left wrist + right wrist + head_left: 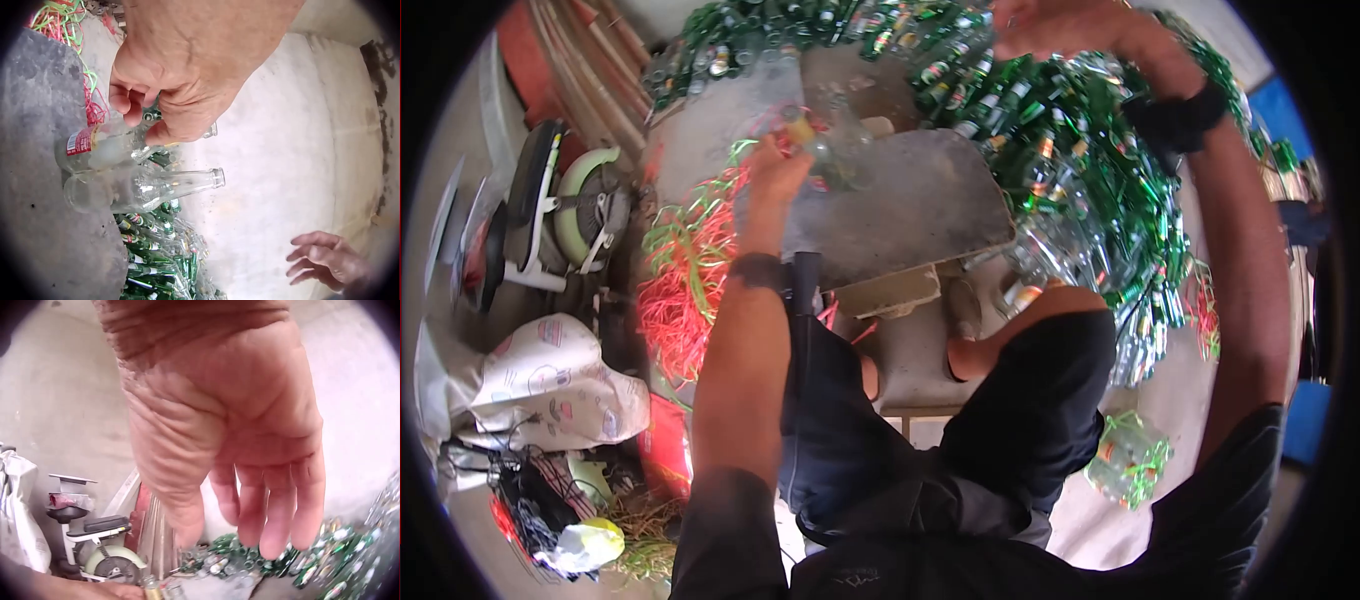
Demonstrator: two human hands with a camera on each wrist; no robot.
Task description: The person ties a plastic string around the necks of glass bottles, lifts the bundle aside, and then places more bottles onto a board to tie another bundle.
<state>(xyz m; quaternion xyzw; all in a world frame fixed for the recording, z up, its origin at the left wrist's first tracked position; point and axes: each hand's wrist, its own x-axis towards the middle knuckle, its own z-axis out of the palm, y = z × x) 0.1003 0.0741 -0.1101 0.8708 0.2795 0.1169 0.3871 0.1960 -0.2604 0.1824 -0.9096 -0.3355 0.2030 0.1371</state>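
My left hand [778,172] holds a clear glass bottle [103,149] by its neck, thumb and fingers curled about it. The bottle has a red and white label and stands on a dark grey slab [915,195]. Close beside it on the slab is a second clear bottle [134,187], with no label showing. My right hand [244,431] is raised at the top of the head view, above the bottle pile. Its fingers hang loosely bent with nothing in them.
A large heap of green and clear bottles [1090,210] curves around the slab's far and right sides. Red and green plastic strips [685,290] lie to the left. A scooter [565,215] and a white sack [550,380] stand farther left. Tied clear bottles [1130,460] sit at lower right.
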